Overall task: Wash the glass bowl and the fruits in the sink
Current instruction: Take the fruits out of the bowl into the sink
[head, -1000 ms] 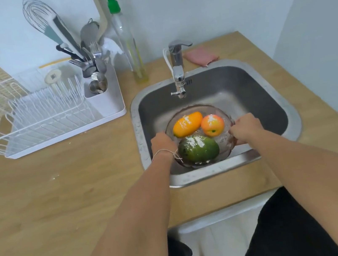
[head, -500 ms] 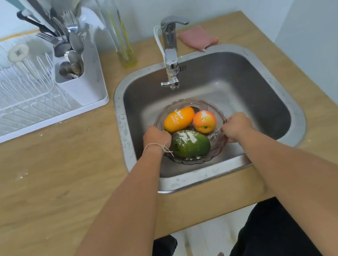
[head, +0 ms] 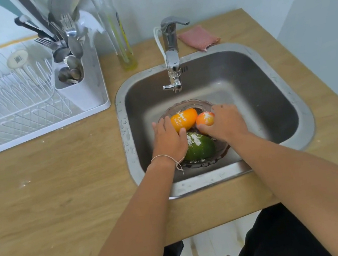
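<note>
Both hands are working inside the sink (head: 284, 78), w/ the glass bowl (head: 186, 106) sitting on the sink floor, just below the tap (head: 173, 69). No water is visibly running from it.

Left hand (head: 168, 138) is lying over the bowl's left rim, fingers fairly straight, thumb touching the near end of the orange fruit (head: 184, 118); it's resting/pressing, not clamping anything. Right hand (head: 223, 122) is curling round the small red-orange fruit (head: 206, 118), thumb under it on the near side, so that grip is closed on the fruit. Green fruit (head: 200, 147) is lying below and between both grips, nearest the body, wearing white specks (foam or droplets, can't tell which).

Judgement: step in hand is probably rubbing the fruits one at a time in the bowl.

To do it well:
- keep the left hand steadying the bowl; glass on wet steel is prob. sliding easily.
- roll the small fruit within the right grip so every side is getting rubbed, light squeeze only, wet skin is slippery.
- get water flowing before rinsing; the tap is straight ahead of both grips.
- work the green one last, since it's biggest and needs both hands.
- lift fruits out before tipping the bowl, or they'll be knocking on glass.

Off to the left of the left grip, on the worktop (head: 53, 201), a dish rack (head: 16, 107) is offering a drying spot.
</note>
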The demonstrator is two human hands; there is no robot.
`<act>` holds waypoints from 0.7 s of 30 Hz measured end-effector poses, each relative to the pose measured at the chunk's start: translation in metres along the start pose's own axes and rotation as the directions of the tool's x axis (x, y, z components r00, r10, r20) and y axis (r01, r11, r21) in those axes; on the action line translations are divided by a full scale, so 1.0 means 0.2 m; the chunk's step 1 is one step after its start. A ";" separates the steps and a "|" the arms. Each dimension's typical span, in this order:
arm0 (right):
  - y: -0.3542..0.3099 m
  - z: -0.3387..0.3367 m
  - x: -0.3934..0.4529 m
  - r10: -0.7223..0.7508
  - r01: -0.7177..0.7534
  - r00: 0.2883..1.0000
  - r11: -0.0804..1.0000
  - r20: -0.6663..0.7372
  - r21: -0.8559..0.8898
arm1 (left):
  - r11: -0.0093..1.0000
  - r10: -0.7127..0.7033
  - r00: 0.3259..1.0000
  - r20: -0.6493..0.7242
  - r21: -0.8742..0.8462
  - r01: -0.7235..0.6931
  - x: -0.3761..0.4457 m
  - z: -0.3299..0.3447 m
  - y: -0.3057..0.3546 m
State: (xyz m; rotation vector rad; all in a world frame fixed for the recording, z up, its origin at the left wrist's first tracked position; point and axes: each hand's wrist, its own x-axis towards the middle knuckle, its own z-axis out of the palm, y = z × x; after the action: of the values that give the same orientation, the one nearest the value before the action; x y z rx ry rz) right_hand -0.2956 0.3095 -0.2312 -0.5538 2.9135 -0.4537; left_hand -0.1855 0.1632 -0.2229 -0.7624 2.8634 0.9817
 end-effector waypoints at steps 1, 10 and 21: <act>-0.01 0.01 0.01 -0.028 0.027 1.000 0.997 -0.009 -0.073 | 1.000 0.023 1.000 -0.004 0.004 -0.023 0.00 0.00 0.00; -0.01 -0.03 0.06 0.080 -0.012 0.979 0.942 -0.189 0.336 | 0.999 0.013 0.999 0.037 -0.049 -0.011 0.03 0.00 -0.02; 0.22 0.02 0.21 0.413 -0.376 0.908 0.880 -0.075 0.290 | 0.999 -0.034 0.997 0.069 -0.033 0.036 0.03 -0.01 0.00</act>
State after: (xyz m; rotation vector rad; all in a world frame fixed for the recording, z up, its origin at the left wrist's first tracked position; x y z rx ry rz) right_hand -0.3474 0.3311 -0.2517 0.1189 2.9044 -0.8343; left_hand -0.1904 0.1591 -0.2233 -0.7628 2.7727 1.0344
